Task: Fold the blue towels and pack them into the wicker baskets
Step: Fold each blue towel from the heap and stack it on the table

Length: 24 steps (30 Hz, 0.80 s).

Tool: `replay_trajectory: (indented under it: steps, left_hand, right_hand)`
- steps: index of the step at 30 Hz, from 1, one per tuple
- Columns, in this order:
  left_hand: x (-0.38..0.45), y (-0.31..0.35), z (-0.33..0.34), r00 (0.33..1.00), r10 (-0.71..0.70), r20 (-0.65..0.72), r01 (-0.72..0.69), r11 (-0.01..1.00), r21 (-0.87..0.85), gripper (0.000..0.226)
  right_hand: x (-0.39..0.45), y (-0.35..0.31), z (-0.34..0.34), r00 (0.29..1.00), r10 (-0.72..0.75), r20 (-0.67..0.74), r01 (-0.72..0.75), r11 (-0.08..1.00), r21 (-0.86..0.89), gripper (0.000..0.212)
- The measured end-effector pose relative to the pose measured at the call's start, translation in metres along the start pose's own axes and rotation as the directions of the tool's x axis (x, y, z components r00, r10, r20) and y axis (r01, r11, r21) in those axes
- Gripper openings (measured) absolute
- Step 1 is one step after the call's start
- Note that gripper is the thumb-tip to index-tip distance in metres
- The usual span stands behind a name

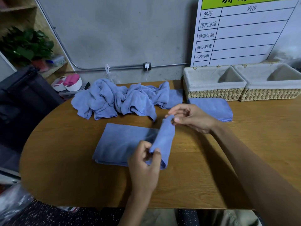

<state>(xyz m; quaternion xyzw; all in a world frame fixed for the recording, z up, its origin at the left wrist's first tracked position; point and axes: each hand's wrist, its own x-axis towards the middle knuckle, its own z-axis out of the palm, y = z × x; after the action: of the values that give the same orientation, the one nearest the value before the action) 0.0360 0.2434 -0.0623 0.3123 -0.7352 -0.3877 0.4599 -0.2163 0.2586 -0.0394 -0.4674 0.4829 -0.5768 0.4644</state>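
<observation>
Along the back edge of the wooden tabletop (211, 168) lies a crumpled heap of blue towels (117, 98), soft and deeply creased. Toward the back right corner stand two wicker baskets side by side, the left basket (213, 93) and the right basket (270, 93), each with a pale cloth lining. A folded towel (211, 108) lies flat just in front of the left basket, between it and the right hand. Behind the baskets a white chart board (241, 35) leans against the grey wall.

Near the middle of the tabletop rests the half-folded towel (123, 142), rectangular and smooth (its right end is lifted off the wood). The left hand (145, 167) pinches the near corner of that raised end, and the right hand (192, 118) pinches the far corner between thumb and fingers.
</observation>
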Motion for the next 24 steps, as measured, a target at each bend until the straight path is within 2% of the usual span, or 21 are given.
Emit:
replay_trajectory:
  steps: [3, 7, 12, 15, 17, 24]
  left_hand:
    - [0.009, -0.003, -0.018, 0.993, -0.095, -0.067, 0.098, 0.995, 0.035, 0.025]
    - [0.015, -0.020, -0.038, 0.961, -0.242, -0.134, 0.253, 0.965, 0.072, 0.027]
    - [0.017, -0.037, -0.063, 0.933, -0.332, -0.141, 0.360, 0.873, 0.328, 0.018]
    - [0.014, -0.044, -0.069, 0.940, -0.323, -0.106, 0.331, 0.795, 0.508, 0.030]
    - [0.013, -0.045, -0.070, 0.950, -0.299, -0.085, 0.294, 0.772, 0.564, 0.032]
    - [0.014, -0.054, -0.074, 0.957, -0.287, -0.053, 0.267, 0.791, 0.550, 0.021]
  right_hand:
    - [0.028, -0.009, 0.019, 1.000, -0.014, 0.020, 0.017, 0.985, -0.172, 0.025]
    - [0.065, -0.012, 0.050, 0.996, -0.046, 0.074, 0.072, 0.913, -0.402, 0.016]
    - [0.098, 0.017, 0.082, 0.990, -0.074, 0.123, 0.131, 0.814, -0.566, 0.014]
    - [0.102, 0.045, 0.094, 0.985, -0.065, 0.158, 0.153, 0.750, -0.644, 0.013]
    - [0.102, 0.056, 0.094, 0.987, -0.057, 0.149, 0.144, 0.725, -0.673, 0.013]
    - [0.104, 0.054, 0.086, 0.995, -0.025, 0.094, 0.081, 0.757, -0.649, 0.014]
